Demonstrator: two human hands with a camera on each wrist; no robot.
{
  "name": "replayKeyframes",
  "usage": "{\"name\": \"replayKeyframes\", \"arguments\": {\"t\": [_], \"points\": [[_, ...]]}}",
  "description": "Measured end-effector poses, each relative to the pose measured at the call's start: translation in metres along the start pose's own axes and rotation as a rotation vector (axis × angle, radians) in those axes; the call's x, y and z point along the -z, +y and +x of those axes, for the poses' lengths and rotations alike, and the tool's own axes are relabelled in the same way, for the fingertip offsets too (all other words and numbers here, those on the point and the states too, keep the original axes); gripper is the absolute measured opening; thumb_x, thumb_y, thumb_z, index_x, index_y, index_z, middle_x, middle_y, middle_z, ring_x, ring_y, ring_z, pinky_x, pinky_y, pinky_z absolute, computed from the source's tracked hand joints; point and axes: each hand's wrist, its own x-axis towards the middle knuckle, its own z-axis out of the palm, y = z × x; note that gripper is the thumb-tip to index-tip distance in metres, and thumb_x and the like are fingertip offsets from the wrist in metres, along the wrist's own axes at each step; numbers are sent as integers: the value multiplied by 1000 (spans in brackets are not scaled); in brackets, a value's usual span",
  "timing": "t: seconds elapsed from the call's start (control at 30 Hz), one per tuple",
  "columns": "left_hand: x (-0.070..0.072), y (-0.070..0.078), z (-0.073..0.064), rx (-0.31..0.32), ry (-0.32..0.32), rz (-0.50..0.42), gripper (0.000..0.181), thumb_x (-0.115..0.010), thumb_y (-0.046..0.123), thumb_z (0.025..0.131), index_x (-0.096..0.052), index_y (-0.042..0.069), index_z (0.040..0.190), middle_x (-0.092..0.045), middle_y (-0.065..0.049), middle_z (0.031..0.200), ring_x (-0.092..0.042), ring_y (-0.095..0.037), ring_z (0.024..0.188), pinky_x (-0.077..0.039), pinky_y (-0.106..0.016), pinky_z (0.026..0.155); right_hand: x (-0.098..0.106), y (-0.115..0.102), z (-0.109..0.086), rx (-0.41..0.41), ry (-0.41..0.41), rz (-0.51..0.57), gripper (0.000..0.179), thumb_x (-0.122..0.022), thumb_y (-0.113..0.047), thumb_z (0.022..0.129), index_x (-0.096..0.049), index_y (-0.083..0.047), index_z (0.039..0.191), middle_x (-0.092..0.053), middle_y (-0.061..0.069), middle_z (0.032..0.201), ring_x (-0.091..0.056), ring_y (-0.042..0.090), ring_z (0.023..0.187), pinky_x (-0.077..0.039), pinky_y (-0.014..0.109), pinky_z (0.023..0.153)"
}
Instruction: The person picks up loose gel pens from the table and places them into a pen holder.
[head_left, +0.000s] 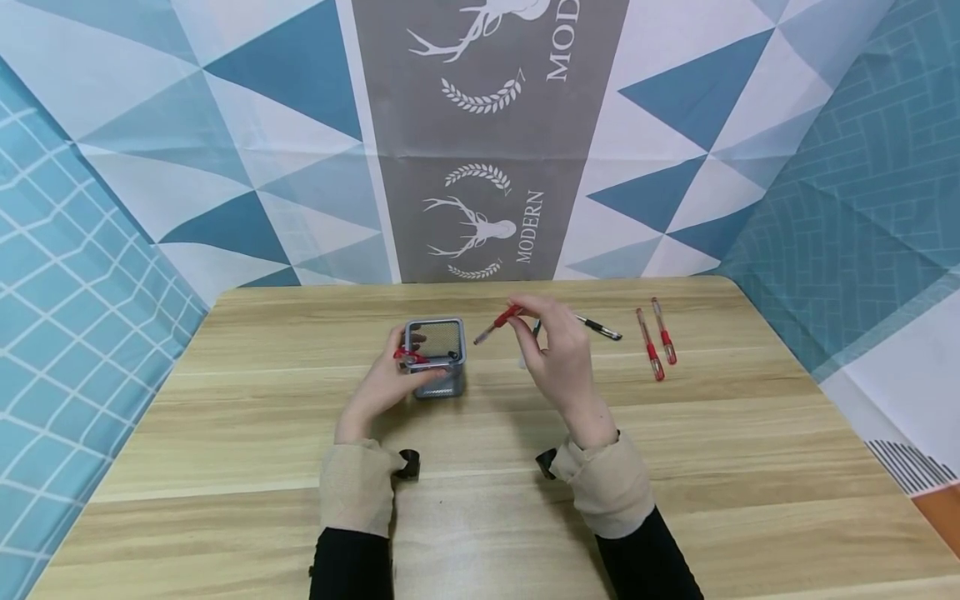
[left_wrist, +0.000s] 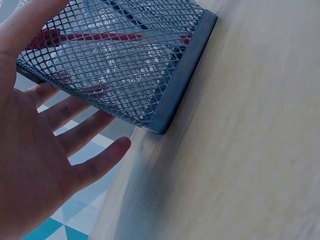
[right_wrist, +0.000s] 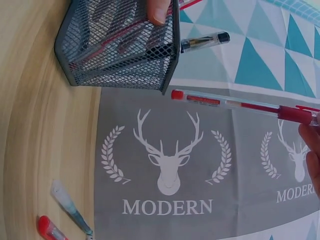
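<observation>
My left hand holds a dark mesh pen holder upright on the table, thumb on the near side and fingers around the far side. Through the mesh in the left wrist view a red pen slants inside. A black-capped pen pokes out of the holder's top in the right wrist view. Right of the holder, my right hand pinches a red gel pen by its red-capped end, in the air. Its other end points toward the holder without touching it.
Behind the right hand a black pen lies on the wooden table, with another pen partly hidden by the hand. Farther right lie two red pens, one left of the other. A patterned cloth backdrop rises behind the table.
</observation>
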Motion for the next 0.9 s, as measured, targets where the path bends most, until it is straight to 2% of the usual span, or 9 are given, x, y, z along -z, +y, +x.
{"name": "replayKeyframes", "arguments": {"t": [0.13, 0.37, 0.5, 0.6, 0.7, 0.83, 0.9], "points": [[0, 1, 0, -2, 0, 5, 83, -73, 17, 76, -20, 10, 139, -37, -22, 136, -42, -36, 120, -32, -50, 102, -1, -2, 0, 4, 13, 8, 28, -67, 1, 78, -59, -2, 104, -65, 9, 93, -62, 21, 81, -50, 33, 70], [0, 0, 0, -9, 1, -8, 83, -74, 15, 76, -20, 10, 139, -37, -23, 135, -43, -37, 120, -33, -50, 101, -3, -8, 1, 15, 15, 13, 26, -68, -1, 78, -62, -3, 103, -67, 8, 92, -58, 19, 71, -45, 32, 60], [0, -10, 6, -12, 1, -35, 84, -75, 17, 74, -21, 13, 139, -39, -23, 134, -43, -37, 120, -32, -50, 102, -6, -11, 1, 42, 5, 31, 23, -66, -2, 80, -63, -2, 102, -67, 8, 92, -60, 20, 76, -48, 31, 66], [0, -22, 11, -18, 7, -25, 86, -76, 23, 73, -20, 17, 139, -41, -20, 133, -43, -34, 120, -32, -50, 102, -9, -13, 0, 72, -10, 36, 21, -65, -2, 81, -63, -2, 102, -68, 9, 92, -63, 21, 81, -50, 31, 73], [0, -30, 15, -32, 18, 2, 88, -77, 30, 72, -20, 19, 138, -42, -18, 133, -44, -32, 119, -33, -49, 101, -13, -14, -1, 101, -37, 25, 20, -65, -3, 81, -63, -2, 101, -68, 8, 92, -63, 20, 82, -51, 30, 74], [0, -33, 15, -44, 24, 12, 89, -77, 32, 71, -21, 19, 138, -43, -17, 132, -44, -32, 119, -34, -50, 101, -18, -15, -3, 135, -72, 6, 16, -63, -5, 83, -63, -4, 100, -69, 6, 92, -64, 19, 82, -51, 30, 75], [0, -22, 10, -37, 19, 8, 87, -76, 28, 73, -20, 16, 139, -42, -20, 132, -43, -35, 120, -32, -50, 101, -20, -15, -4, 150, -86, -3, 14, -60, -6, 86, -63, -4, 100, -69, 5, 92, -64, 18, 82, -51, 30, 76]]}}
